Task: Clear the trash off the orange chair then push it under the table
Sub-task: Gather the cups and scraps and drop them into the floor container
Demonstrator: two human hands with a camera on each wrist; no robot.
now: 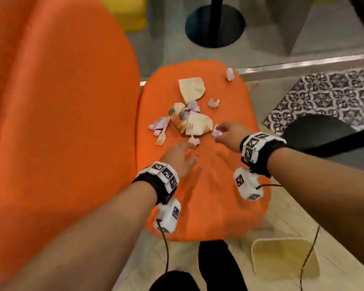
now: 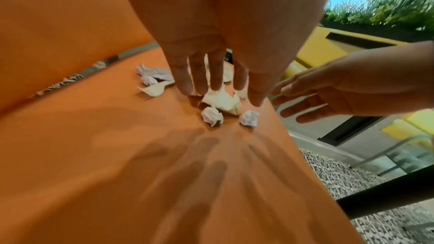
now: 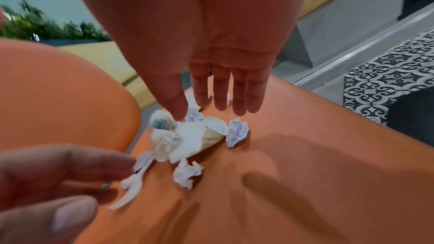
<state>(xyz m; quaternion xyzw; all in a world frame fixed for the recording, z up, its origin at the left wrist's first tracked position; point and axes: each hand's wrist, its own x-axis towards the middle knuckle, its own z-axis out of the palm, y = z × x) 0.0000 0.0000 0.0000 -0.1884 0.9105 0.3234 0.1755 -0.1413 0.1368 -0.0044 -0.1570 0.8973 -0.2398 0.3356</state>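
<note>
Orange chair [image 1: 208, 196], fork [image 1: 163, 134] half-hidden

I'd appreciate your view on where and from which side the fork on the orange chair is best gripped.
Probably by the tines. The fork lies flat on the seat with its tines pointing toward the person, bare, while its handle runs up among crumpled paper. The left hand, open just beside it, could come from above and pinch the tine end across its width.
</note>
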